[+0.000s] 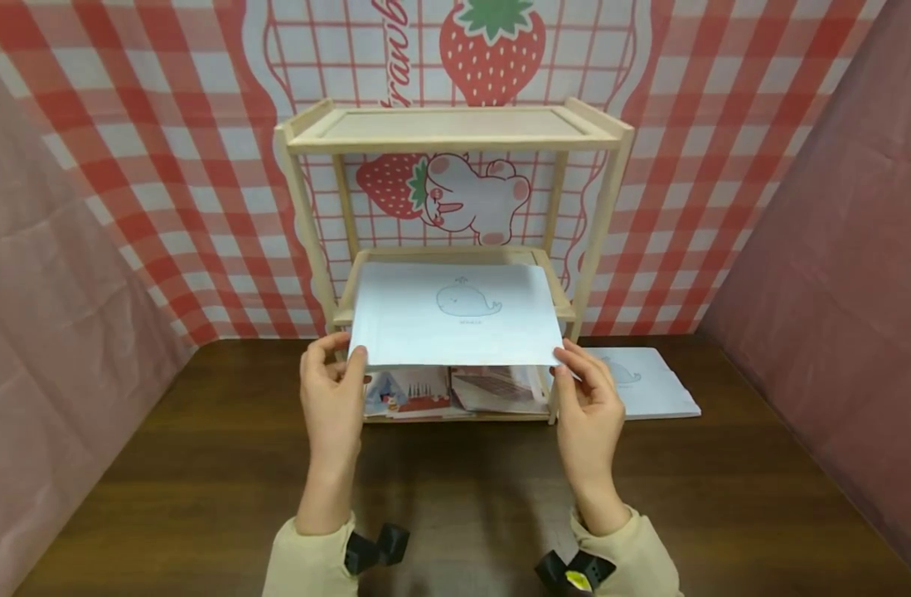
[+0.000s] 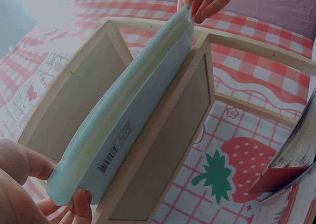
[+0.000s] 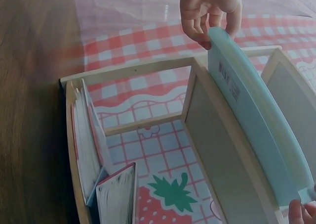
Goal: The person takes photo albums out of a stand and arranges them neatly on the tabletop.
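Holding whale-print pack [image 1: 418, 323] at middle tier [image 1: 455, 253] of wooden rack [image 1: 455, 147], pinched by left hand [image 1: 331, 406] on 1 end and right hand [image 1: 593, 410] on the other, likely for even support, with similar pack [image 1: 652, 390] on bench [image 1: 201, 464] right of rack.

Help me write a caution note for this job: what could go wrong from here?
The whale-print pad is held near its front corners by the left hand and right hand, so it could tip if one grip loosens. It also looks almost as wide as the gap between the front posts at the middle shelf, so an edge might catch there.
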A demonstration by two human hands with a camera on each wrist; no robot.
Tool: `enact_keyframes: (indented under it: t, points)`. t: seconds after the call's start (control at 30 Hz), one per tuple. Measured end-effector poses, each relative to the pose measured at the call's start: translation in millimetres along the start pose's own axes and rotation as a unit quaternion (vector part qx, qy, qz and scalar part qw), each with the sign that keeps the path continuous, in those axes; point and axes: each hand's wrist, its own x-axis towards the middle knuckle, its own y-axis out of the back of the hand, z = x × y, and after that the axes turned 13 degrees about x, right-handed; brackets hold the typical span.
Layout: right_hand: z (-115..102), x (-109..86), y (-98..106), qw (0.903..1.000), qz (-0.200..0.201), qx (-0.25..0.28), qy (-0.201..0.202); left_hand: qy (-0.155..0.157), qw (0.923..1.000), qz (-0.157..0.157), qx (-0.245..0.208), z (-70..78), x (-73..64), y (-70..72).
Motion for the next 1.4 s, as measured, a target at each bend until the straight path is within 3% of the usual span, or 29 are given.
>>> enact_keyframes:
  t: [0.33, 0.5, 0.57, 0.77, 1.03, 1.23, 1.4]
  points:
    - [1.6, 0.6, 0.6, 0.9990, 0.021, 0.035, -0.019, 0.022, 0.9984, -0.044, 0.030, -0.7, 1.1, 1.2]
    - [-0.5, 1.8, -0.2, 0.9940, 0.043, 0.062, -0.079, 0.021, 0.9966, -0.062, 0.049, -1.3, 1.9, 0.5]
    - [-1.3, 3.2, -0.2, 0.9862, 0.057, 0.091, -0.126, 0.019, 0.9966, -0.061, 0.051, -2.0, 2.0, 0.0]
    - [-3.7, 8.3, 1.6, 0.9475, 0.090, 0.181, -0.248, 0.022, 0.9963, -0.063, 0.053, -3.6, 1.9, -0.7]
    - [-2.6, 10.1, 3.0, 0.9347, 0.082, 0.172, -0.300, 0.027, 0.9949, -0.076, 0.060, -4.5, 3.2, -1.3]
    - [-2.0, 9.4, 4.2, 0.9327, 0.059, 0.137, -0.328, 0.045, 0.9919, -0.104, 0.057, -6.1, 4.4, -2.3]
    - [-2.9, 9.7, 5.2, 0.9313, 0.050, 0.118, -0.341, 0.050, 0.9914, -0.108, 0.054, -7.6, 4.4, -3.8]
